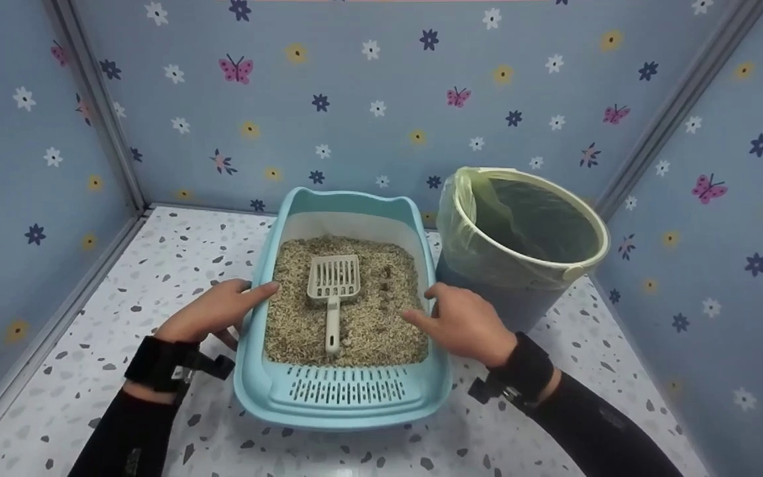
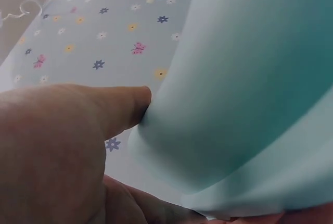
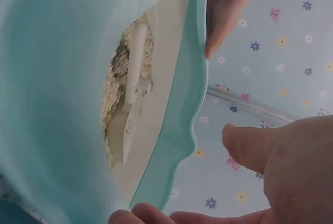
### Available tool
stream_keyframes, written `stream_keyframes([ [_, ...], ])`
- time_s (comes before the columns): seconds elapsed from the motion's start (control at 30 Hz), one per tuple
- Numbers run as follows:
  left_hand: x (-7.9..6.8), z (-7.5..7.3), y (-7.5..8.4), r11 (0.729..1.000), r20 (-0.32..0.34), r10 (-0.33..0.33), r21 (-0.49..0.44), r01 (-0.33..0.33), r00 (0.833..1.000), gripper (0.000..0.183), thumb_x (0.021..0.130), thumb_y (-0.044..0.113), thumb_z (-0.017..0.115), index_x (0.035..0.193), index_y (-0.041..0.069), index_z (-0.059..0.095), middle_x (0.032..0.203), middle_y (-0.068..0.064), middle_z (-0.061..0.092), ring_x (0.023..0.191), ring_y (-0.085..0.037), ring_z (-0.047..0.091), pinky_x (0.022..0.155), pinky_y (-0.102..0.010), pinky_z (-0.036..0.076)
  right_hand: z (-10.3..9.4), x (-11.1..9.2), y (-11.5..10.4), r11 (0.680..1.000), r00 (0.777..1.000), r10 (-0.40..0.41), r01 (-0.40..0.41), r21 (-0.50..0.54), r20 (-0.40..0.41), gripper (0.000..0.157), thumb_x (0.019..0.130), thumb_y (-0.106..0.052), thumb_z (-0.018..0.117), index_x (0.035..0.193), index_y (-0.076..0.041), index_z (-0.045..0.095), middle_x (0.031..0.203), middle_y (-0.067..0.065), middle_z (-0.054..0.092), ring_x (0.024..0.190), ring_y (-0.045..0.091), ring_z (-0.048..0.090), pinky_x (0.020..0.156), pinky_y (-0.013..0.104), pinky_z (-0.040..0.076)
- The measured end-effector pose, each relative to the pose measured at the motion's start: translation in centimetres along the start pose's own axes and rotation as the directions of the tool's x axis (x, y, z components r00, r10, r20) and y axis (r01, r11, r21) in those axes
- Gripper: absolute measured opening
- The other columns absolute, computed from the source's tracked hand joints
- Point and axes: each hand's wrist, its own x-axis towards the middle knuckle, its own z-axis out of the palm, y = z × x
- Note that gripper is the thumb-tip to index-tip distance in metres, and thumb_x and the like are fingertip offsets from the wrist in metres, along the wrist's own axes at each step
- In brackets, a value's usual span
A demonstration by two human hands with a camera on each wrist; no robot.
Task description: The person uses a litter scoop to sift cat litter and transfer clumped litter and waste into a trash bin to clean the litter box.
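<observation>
A light-blue litter box point(image 1: 342, 416) holds tan granular litter point(image 1: 375, 338). On the litter lies a pale slotted litter scoop point(image 1: 333, 281), its handle toward the front. A few dark clumps point(image 1: 386, 278) show to the right of the scoop. My left hand point(image 1: 212, 311) grips the box's left rim, thumb on top and the other fingers lower outside. At the right rim, my right hand point(image 1: 467, 324) has its thumb stretched over the inside; in the right wrist view the thumb stands apart from the fingers, which lie along the box's outer side.
Close behind my right hand stands a trash bin point(image 1: 540, 264) lined with a yellowish-green bag point(image 1: 457, 218). The box sits over a white speckled surface point(image 1: 189, 397). Blue flower-patterned panels point(image 1: 355, 79) enclose the back and both sides.
</observation>
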Motion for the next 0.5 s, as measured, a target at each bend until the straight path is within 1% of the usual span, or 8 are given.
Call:
stream_keyframes([
  [0.03,0.0,0.0,0.0,1.000,-0.004,-0.001,-0.001,0.001,1.000,0.082,0.110,0.067,0.060,0.139,-0.008,0.053,0.109,-0.022,0.071,0.073,-0.029,0.075,0.063,-0.052,0.068,0.1,0.5,-0.6,1.000,1.000,-0.011,0.011,0.000,0.021,0.061,0.104,-0.059,0.075,0.128,-0.003,0.074,0.091,-0.001,0.073,0.080,0.018,0.070,0.078,0.045,0.062],
  [0.1,0.1,-0.1,0.0,1.000,-0.008,-0.009,-0.005,0.009,1.000,0.084,0.109,0.069,0.060,0.140,-0.008,0.052,0.109,-0.022,0.071,0.073,-0.029,0.075,0.063,-0.052,0.069,0.3,1.7,-1.8,0.999,0.997,-0.031,0.031,0.008,0.068,0.056,0.104,-0.059,0.074,0.119,-0.005,0.078,0.085,-0.003,0.072,0.071,0.015,0.067,0.073,0.041,0.061],
  [0.17,0.0,-0.2,-0.2,1.000,-0.008,-0.020,-0.011,0.020,1.000,0.085,0.108,0.070,0.060,0.141,-0.008,0.051,0.110,-0.022,0.070,0.074,-0.029,0.075,0.063,-0.053,0.069,0.6,3.0,-3.1,0.999,0.991,-0.052,0.051,0.006,0.127,0.052,0.105,-0.060,0.073,0.100,-0.009,0.079,0.075,-0.006,0.065,0.061,0.013,0.059,0.063,0.036,0.055],
  [0.23,0.0,-0.1,-0.3,0.999,-0.004,-0.032,-0.024,0.032,0.999,0.086,0.109,0.071,0.058,0.143,-0.007,0.049,0.111,-0.022,0.069,0.075,-0.030,0.075,0.064,-0.054,0.068,1.1,4.2,-4.4,0.998,0.979,-0.066,0.064,0.018,0.194,0.052,0.105,-0.060,0.072,0.081,-0.014,0.072,0.065,-0.009,0.055,0.053,0.010,0.049,0.055,0.031,0.046],
  [0.33,0.1,0.1,-0.5,0.998,0.004,-0.041,-0.043,0.041,0.999,0.087,0.109,0.073,0.056,0.146,-0.005,0.045,0.113,-0.022,0.068,0.077,-0.031,0.075,0.063,-0.056,0.068,2.2,5.9,-6.0,0.997,0.954,-0.063,0.049,0.053,0.294,0.058,0.106,-0.059,0.072,0.066,-0.021,0.055,0.056,-0.011,0.044,0.047,0.009,0.044,0.047,0.028,0.041],
  [0.4,0.2,0.3,-0.5,0.999,0.016,-0.025,-0.046,0.026,1.000,0.088,0.109,0.073,0.054,0.147,-0.005,0.044,0.114,-0.025,0.069,0.078,-0.032,0.076,0.062,-0.056,0.068,3.2,6.9,-6.7,0.997,0.938,-0.051,0.029,0.069,0.342,0.059,0.106,-0.058,0.073,0.063,-0.023,0.051,0.053,-0.011,0.045,0.046,0.011,0.050,0.047,0.028,0.046],
  [0.47,0.2,0.4,-0.5,0.999,0.022,-0.014,-0.045,0.015,1.000,0.089,0.109,0.074,0.053,0.147,-0.006,0.044,0.116,-0.027,0.070,0.078,-0.032,0.077,0.061,-0.056,0.068,4.2,7.7,-7.2,0.998,0.927,-0.033,0.013,0.057,0.374,0.059,0.105,-0.059,0.073,0.063,-0.024,0.051,0.053,-0.011,0.049,0.049,0.014,0.059,0.053,0.032,0.055],
  [0.5,0.3,0.5,-0.5,0.999,0.025,-0.004,-0.043,0.005,1.000,0.088,0.110,0.073,0.052,0.148,-0.006,0.044,0.116,-0.028,0.070,0.078,-0.032,0.077,0.060,-0.056,0.067,4.8,8.1,-7.3,0.999,0.922,-0.025,0.008,0.046,0.386,0.060,0.105,-0.058,0.073,0.062,-0.024,0.051,0.052,-0.010,0.050,0.050,0.016,0.062,0.055,0.034,0.057],
])
